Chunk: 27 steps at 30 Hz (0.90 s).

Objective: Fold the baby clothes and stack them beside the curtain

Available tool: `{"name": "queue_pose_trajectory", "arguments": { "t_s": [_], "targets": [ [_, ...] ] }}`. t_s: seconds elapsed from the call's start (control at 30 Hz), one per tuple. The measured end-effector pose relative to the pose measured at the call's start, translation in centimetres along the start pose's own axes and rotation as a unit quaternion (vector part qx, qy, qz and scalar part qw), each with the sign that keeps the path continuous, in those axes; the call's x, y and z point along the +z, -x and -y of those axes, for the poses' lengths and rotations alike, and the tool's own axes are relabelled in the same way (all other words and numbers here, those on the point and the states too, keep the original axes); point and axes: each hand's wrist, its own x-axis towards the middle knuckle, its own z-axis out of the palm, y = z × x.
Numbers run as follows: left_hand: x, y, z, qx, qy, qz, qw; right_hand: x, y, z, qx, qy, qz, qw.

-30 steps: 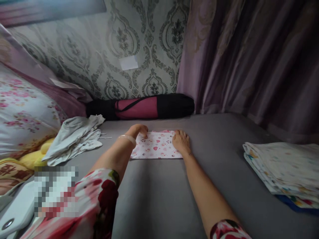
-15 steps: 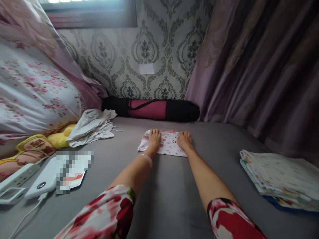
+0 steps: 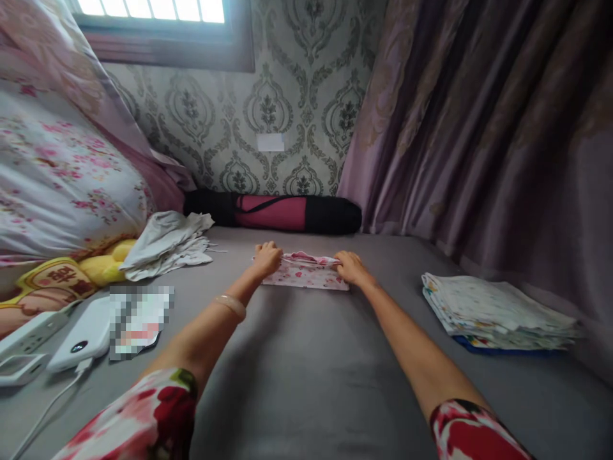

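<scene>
A white folded cloth with small pink and red prints (image 3: 306,276) lies on the grey sheet in front of me. My left hand (image 3: 268,259) is closed on its far left corner. At the opposite end, my right hand (image 3: 351,265) grips the far right corner. Between the hands the upper edge is lifted a little and shows a pinkish layer inside. The front edge rests on the sheet. My fingertips are mostly hidden behind the fabric and knuckles.
A stack of folded cloths (image 3: 498,313) sits on the right. On the left are a crumpled grey-white cloth (image 3: 167,246), a yellow plush toy (image 3: 103,267), a white power bank (image 3: 83,338) with a cable, and a power strip (image 3: 33,335). A black and pink bag (image 3: 272,213) lies along the wall.
Both hands went from lying on the cloth to gripping its far corners, the left moving outward. The far edge has risen off the layer below. The camera view has shifted slightly.
</scene>
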Motion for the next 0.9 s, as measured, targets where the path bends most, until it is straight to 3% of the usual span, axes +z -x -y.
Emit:
{"name": "queue_pose_trajectory", "arguments": {
  "t_s": [0.07,0.13,0.23,0.33,0.47,0.57,0.67,0.8,0.9],
  "targets": [
    [-2.1,0.7,1.7,0.04,0.04,0.024,0.998,-1.8,0.8,-0.5,-0.02,-0.06,0.028,0.998],
    [-4.6,1.3,3.1,0.083,0.11,0.096,0.986,-3.8,1.4,-0.9,-0.037,-0.13,0.053,0.989],
    [-8.5,2.4,4.5,0.115,0.26,0.193,0.939,-6.8,2.3,-1.0,-0.057,-0.264,0.1,0.958],
    [-11.3,3.3,5.1,0.105,0.357,0.241,0.896,-9.1,3.0,-1.0,-0.039,-0.375,0.146,0.915],
    [-12.0,3.6,5.4,0.1,0.371,0.273,0.882,-9.6,3.4,-1.1,-0.005,-0.43,0.188,0.883],
    [-11.2,3.2,5.6,0.085,0.346,0.28,0.891,-9.0,3.1,-1.3,-0.003,-0.419,0.19,0.888],
    [-11.0,2.7,5.6,0.08,0.332,0.222,0.913,-9.2,2.6,-1.3,-0.032,-0.383,0.128,0.914],
    [-10.7,3.2,5.4,0.098,0.33,0.028,0.938,-9.5,2.7,-0.9,-0.068,-0.298,-0.044,0.951],
    [-8.2,5.1,4.9,0.106,0.282,-0.046,0.952,-7.4,4.4,-0.9,-0.094,-0.204,-0.105,0.969]
  ]
}}
